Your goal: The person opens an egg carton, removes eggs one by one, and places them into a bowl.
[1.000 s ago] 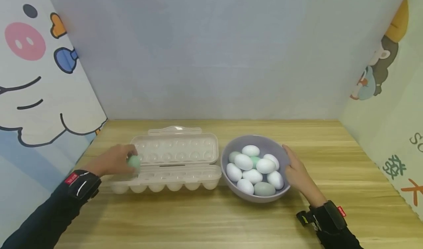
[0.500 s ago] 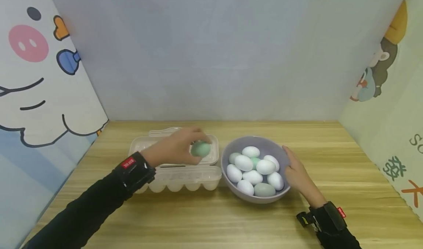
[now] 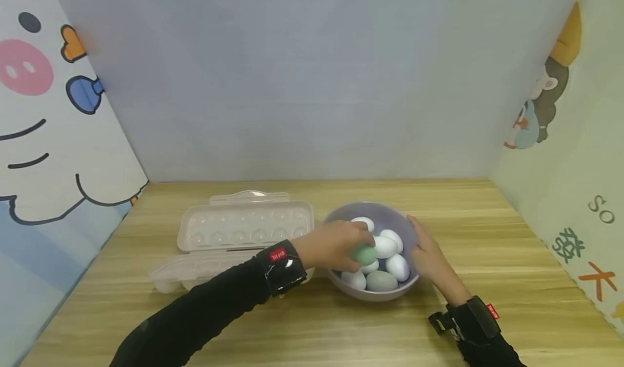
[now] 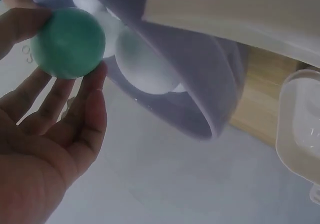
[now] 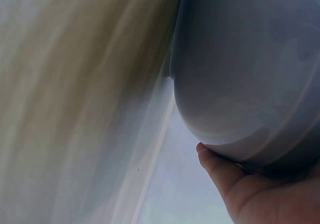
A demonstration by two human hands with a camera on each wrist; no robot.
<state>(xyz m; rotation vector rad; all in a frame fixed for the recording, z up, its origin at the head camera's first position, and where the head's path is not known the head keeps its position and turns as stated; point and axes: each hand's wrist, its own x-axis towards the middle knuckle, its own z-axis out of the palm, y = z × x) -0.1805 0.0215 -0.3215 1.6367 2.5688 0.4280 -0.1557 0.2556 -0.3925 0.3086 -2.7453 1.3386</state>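
Note:
With its thumb and fingertips my left hand (image 3: 336, 245) holds a green egg (image 3: 364, 255) over the left part of a purple-grey bowl (image 3: 348, 211). In the left wrist view the green egg (image 4: 68, 43) sits between thumb and fingers, close to the bowl's rim. Several white eggs (image 3: 397, 268) and a grey-green egg (image 3: 382, 281) lie in the bowl; my left hand hides part of them. At the bowl's right side my right hand (image 3: 431, 259) grips the rim. The right wrist view has fingers (image 5: 220, 170) against the bowl's outer wall (image 5: 225, 104).
Left of the bowl stands a clear plastic egg carton (image 3: 246, 226), its lid folded back; the left forearm covers part of its cupped tray (image 3: 195, 267). Beneath everything is a wooden tabletop (image 3: 312, 329). A grey wall (image 3: 292, 85) rises behind, with printed panels at both sides.
From the carton's left end, my left hand has moved right, carrying the green egg across to the bowl. My right hand has stayed at the bowl's rim.

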